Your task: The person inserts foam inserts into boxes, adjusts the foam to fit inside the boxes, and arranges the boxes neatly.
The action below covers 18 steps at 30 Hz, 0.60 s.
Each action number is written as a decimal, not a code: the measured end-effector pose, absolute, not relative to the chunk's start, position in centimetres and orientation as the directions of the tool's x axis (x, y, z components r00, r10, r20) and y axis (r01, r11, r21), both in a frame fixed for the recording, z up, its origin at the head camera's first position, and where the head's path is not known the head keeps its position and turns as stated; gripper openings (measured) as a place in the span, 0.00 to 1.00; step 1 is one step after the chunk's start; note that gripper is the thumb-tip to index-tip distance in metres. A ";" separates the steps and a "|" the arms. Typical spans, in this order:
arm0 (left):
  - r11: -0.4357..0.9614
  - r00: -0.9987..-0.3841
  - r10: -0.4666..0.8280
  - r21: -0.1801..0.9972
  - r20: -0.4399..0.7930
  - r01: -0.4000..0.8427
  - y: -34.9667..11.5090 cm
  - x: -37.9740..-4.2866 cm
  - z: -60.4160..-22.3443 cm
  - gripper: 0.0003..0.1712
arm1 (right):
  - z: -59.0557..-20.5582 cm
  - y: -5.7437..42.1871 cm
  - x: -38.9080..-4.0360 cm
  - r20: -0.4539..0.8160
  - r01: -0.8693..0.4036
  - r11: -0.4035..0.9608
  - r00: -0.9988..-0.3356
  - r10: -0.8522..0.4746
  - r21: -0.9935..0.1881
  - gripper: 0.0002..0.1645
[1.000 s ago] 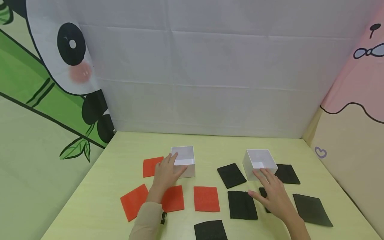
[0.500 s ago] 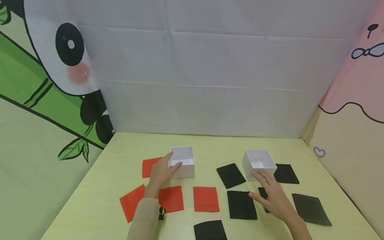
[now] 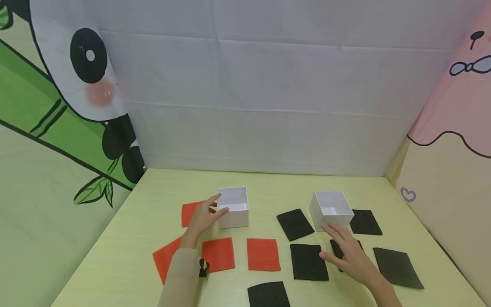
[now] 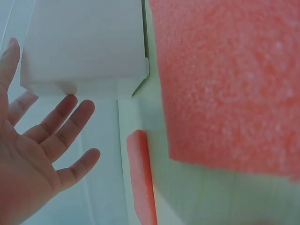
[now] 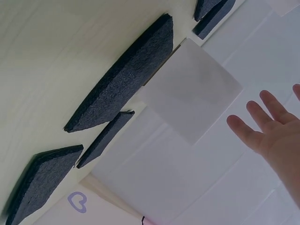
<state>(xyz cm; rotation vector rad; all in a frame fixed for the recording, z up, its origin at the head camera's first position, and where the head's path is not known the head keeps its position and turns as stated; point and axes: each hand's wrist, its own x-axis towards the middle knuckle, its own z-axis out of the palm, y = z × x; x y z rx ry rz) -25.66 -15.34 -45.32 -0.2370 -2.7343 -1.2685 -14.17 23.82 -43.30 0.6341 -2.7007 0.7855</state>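
My left hand [image 3: 201, 219] is at the left side of a white open-topped box [image 3: 234, 218], thumb and fingers spread and nothing held. In the left wrist view the fingertips [image 4: 86, 107] are right at the box's edge. My right hand [image 3: 350, 256] hovers in front of a second white box [image 3: 332, 222], fingers spread and holding nothing. The right wrist view shows that hand [image 5: 281, 136] apart from the box [image 5: 192, 91]. Both boxes stand upright. A black square [image 3: 337, 251] lies partly hidden under the right hand.
Red squares lie around the left box: one behind the hand [image 3: 189, 213], one by the sleeve [image 3: 166, 259], two in front [image 3: 218, 254], [image 3: 263, 254]. Several black squares [image 3: 310, 262] lie around the right box, one near the front edge [image 3: 269, 295]. A white cloth [image 3: 245, 106] hangs behind.
My left hand has drawn back left from the left box's rim and opening. The right hand has lowered slightly away from the right box. Boxes and squares stay in place.
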 end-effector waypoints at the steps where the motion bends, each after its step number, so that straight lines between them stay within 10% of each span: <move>1: 0.631 -0.981 0.096 0.752 0.170 0.193 -15.4 -25.7 -45.3 0.37 | -43.3 23.8 -14.1 0.353 -0.476 0.760 -0.871 -0.341 -0.442 0.39; 18: 0.577 -0.985 0.099 0.798 0.142 0.173 -15.8 -25.8 -45.3 0.38 | -44.1 24.1 -14.6 0.311 -0.564 0.737 -0.824 -0.474 -0.372 0.54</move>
